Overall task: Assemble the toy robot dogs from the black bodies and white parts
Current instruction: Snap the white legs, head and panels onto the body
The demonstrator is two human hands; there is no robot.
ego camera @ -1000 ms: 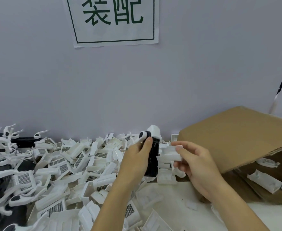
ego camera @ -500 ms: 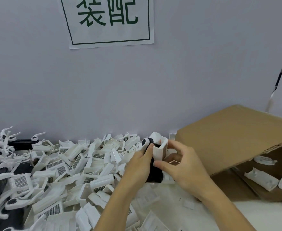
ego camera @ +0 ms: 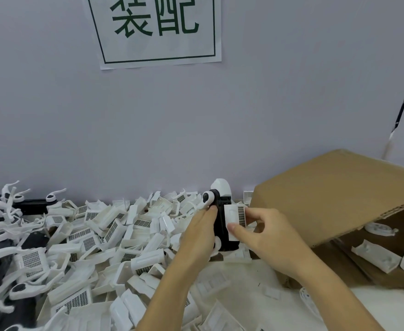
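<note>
My left hand (ego camera: 199,232) grips a black robot dog body (ego camera: 221,223) held upright over the table, its white head (ego camera: 221,187) pointing up. My right hand (ego camera: 265,231) pinches a white side panel with a grey grille (ego camera: 235,217) and holds it flat against the body's right side. A large heap of loose white panels (ego camera: 105,235) covers the table to the left of my hands.
Assembled black-and-white dogs (ego camera: 2,235) lie at the far left. An open cardboard box (ego camera: 334,194) with white parts inside (ego camera: 375,259) stands at the right. A grey wall with a paper sign (ego camera: 155,29) closes the back. White table surface (ego camera: 251,297) lies under my forearms.
My right hand has carried the white panel leftward from beside the body and now holds it against the body's side. The left hand keeps its hold.
</note>
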